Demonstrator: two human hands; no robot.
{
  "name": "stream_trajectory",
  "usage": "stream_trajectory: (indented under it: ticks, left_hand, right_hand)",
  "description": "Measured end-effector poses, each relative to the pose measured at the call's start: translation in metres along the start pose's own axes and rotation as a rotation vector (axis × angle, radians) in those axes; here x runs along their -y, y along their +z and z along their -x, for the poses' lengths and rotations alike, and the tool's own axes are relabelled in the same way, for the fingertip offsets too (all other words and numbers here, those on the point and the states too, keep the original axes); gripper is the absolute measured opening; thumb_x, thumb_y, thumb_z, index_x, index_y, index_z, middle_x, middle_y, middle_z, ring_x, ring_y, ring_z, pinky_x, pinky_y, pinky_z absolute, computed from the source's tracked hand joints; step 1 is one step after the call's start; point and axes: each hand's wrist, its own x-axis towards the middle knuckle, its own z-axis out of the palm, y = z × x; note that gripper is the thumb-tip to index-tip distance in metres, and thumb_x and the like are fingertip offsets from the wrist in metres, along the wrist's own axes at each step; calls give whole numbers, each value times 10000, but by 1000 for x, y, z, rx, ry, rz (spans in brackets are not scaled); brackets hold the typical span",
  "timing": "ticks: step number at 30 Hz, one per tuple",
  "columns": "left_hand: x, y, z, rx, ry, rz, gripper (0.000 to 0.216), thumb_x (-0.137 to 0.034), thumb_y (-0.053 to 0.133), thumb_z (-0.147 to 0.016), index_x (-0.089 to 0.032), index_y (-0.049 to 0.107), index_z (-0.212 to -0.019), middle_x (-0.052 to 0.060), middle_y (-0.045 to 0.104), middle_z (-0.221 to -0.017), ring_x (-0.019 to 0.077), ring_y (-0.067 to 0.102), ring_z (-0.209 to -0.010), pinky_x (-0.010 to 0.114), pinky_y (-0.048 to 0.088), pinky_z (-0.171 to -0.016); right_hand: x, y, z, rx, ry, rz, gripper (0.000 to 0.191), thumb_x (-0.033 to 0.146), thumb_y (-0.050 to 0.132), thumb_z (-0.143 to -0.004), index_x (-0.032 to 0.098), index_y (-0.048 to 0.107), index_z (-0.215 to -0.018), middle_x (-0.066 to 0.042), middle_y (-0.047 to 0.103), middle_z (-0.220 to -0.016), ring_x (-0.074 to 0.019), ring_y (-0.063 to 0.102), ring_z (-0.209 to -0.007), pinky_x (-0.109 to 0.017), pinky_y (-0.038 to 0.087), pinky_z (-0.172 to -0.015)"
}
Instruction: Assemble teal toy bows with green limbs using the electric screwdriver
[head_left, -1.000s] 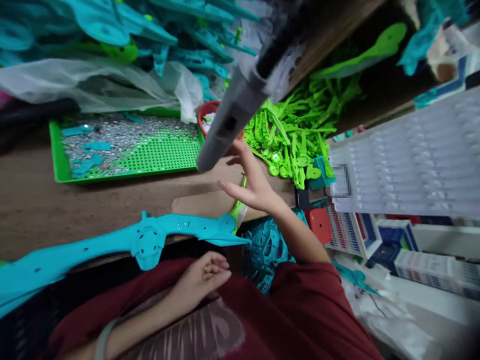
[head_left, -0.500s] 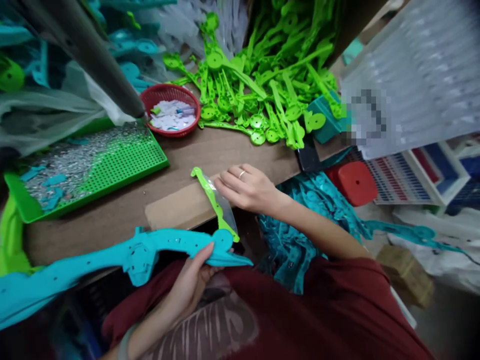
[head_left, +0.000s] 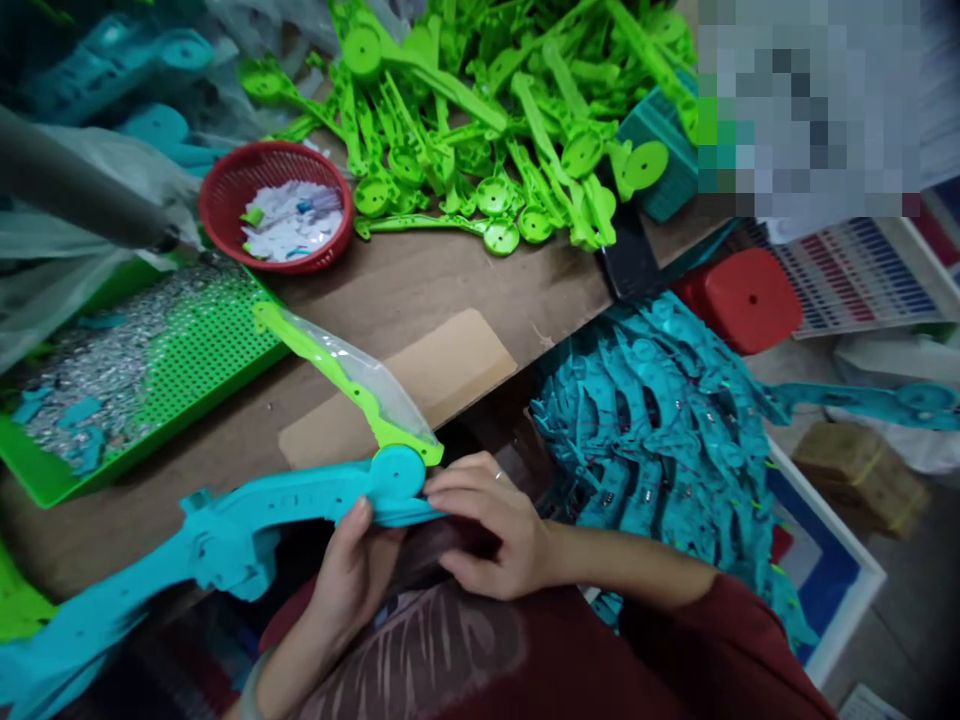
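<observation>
My left hand (head_left: 360, 560) grips the lower edge of a long blue plastic piece (head_left: 281, 505), its thumb on top near the round disc at the right end. The blue piece runs out of view at the lower left. From beside the disc a lime-green arm (head_left: 352, 390) swings up to the left, with a clear plastic blade along its right side. My right hand (head_left: 491, 520) has bent fingers, their tips touching the blue piece's right end. Its thumb stands apart from the fingers. The very tip of the blue piece is hidden by those fingers.
A green perforated tray (head_left: 247, 345) holds small metal parts. Beside it is a red basket (head_left: 217, 230) with white scraps. Loose lime-green arms (head_left: 450, 130) heap at the back. Cardboard (head_left: 457, 355) lies on the table. Stacked blue pieces (head_left: 645, 420) and a red stool (head_left: 750, 300) are at right.
My right hand has moved down from the clear blade to the blue piece's right end. The lime-green arm has swung outward to the left. My left hand keeps its grip.
</observation>
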Motion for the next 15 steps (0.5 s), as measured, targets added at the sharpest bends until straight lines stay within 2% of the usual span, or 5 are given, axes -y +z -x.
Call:
stream_trajectory:
  ticks: [3,7,11,13,15]
  left_hand:
    - [1,1,0,57,20,-17,557,-669,814,-657,-232,777,-1000,51,799,-1016,345,671,-1185,508,512,-1097]
    - [2,5,0,20,55,33,523,-628,818,-690,-214,771,-1006,61,800,-1005,351,673,-1180,516,525,-1082]
    - [4,5,5,-57,9,66,423,-483,854,-709,-182,765,-993,75,801,-964,338,706,-1117,509,552,-1046]
    - [5,4,10,-75,9,64,408,-414,869,-712,-190,755,-1033,63,798,-1011,312,718,-1092,489,561,-1036]
    - [6,3,14,-82,13,56,436,-381,875,-711,-195,741,-1081,60,791,-1061,297,724,-1077,479,568,-1025]
  right_hand:
    - [-3,3,-5,-10,-1,-39,457,352,651,-847,189,527,-1256,-121,704,-1096,-224,688,-1017,-432,559,-898]
    - [-9,-7,-8,44,-83,-74,492,385,660,-822,222,524,-1266,-112,709,-1006,-257,695,-933,-445,582,-829]
    - [-18,-40,-36,-21,-195,112,419,176,543,-875,191,543,-1293,-115,723,-1025,-224,696,-917,-406,585,-796]
    - [-24,-55,-66,127,-268,322,410,106,506,-898,206,556,-1293,-107,717,-1130,-220,675,-1035,-417,566,-870]
    - [-29,-60,-101,461,-443,514,366,114,477,-959,242,569,-1290,-81,675,-1283,-219,597,-1230,-428,534,-974]
